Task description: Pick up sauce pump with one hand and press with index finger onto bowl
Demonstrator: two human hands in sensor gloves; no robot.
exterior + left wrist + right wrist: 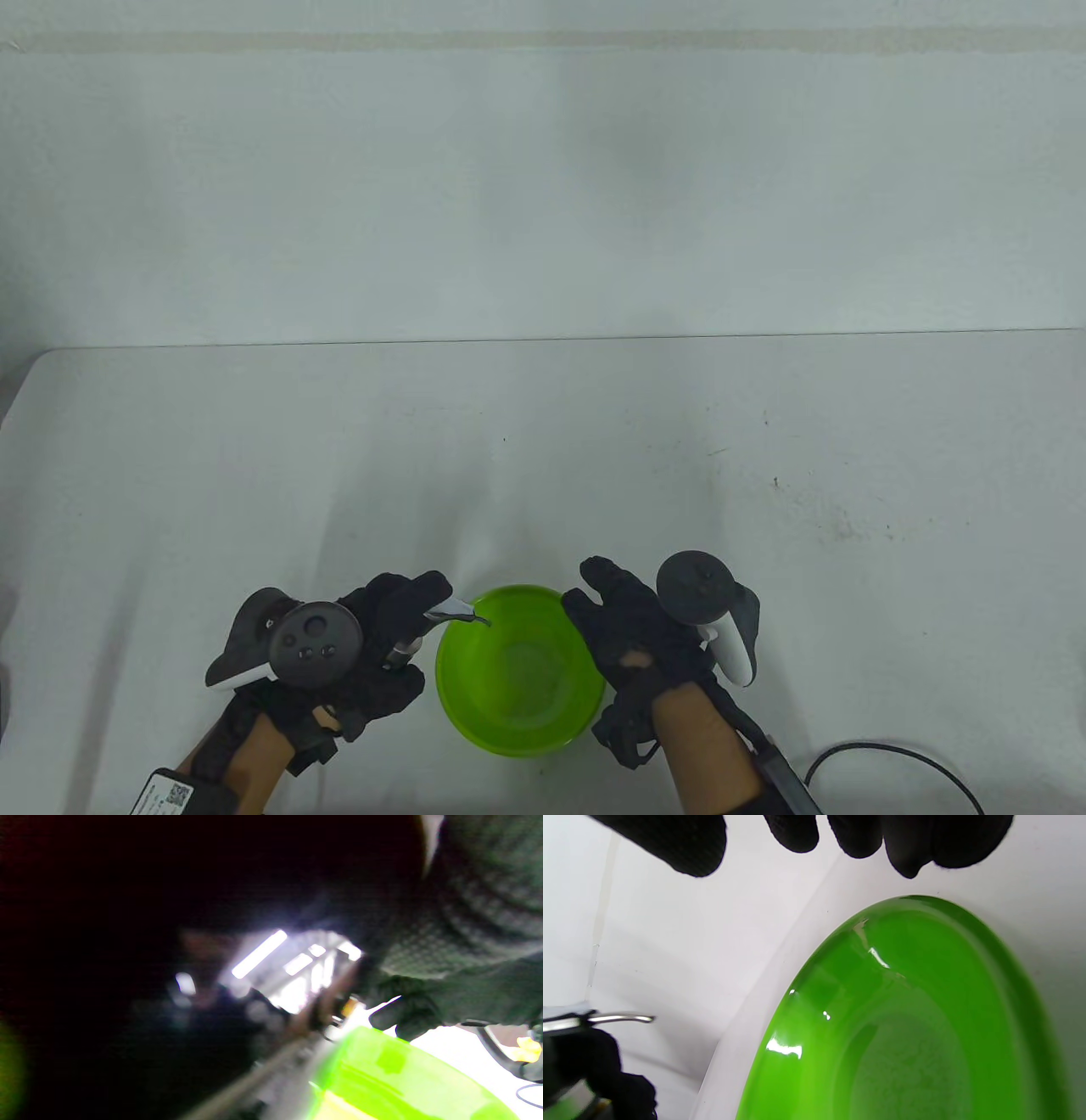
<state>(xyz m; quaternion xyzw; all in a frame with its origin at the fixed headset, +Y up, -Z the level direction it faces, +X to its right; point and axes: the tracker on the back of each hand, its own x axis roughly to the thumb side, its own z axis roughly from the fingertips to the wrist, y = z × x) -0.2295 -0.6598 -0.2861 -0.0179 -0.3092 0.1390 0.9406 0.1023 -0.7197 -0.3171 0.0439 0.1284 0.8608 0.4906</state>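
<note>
A green bowl (517, 679) stands near the table's front edge, between my hands. My left hand (382, 654) grips the sauce pump (454, 609) just left of the bowl. A gloved finger lies on top of the pump head. The thin metal spout reaches over the bowl's left rim; it also shows in the right wrist view (621, 1019). The pump's body is hidden under the hand. My right hand (628, 645) is open at the bowl's right side, and its fingertips (793, 834) hang apart from the rim (840, 938). The left wrist view is dark and blurred, showing only the bowl's wall (382, 1077).
The white table (594, 467) stretches far behind the bowl up to its back edge by the wall. A black cable (891, 751) lies at the front right, by my right forearm.
</note>
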